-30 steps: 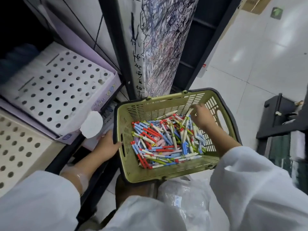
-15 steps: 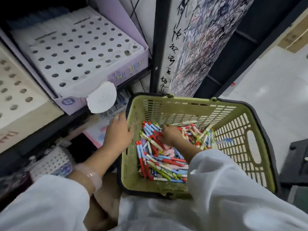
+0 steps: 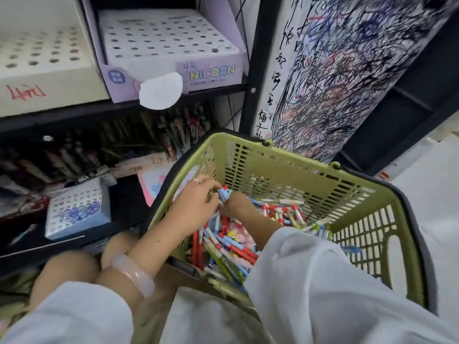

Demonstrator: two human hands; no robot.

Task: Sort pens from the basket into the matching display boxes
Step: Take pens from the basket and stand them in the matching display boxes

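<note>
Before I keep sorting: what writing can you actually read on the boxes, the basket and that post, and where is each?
"UNICORN": front of the purple display box, in coloured letters; the small print beneath is too small to read.
Red scrawl on the cream box: illegible.
Handwritten characters and scribbles down the white post: not readable.
Embossed marks on the basket rim: too blurred.
White round tag: blank.

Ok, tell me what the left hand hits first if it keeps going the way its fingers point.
Probably the blue pen at its fingertips, with the right hand just beyond; the left hand points right across the basket. Depth is unclear.
</note>
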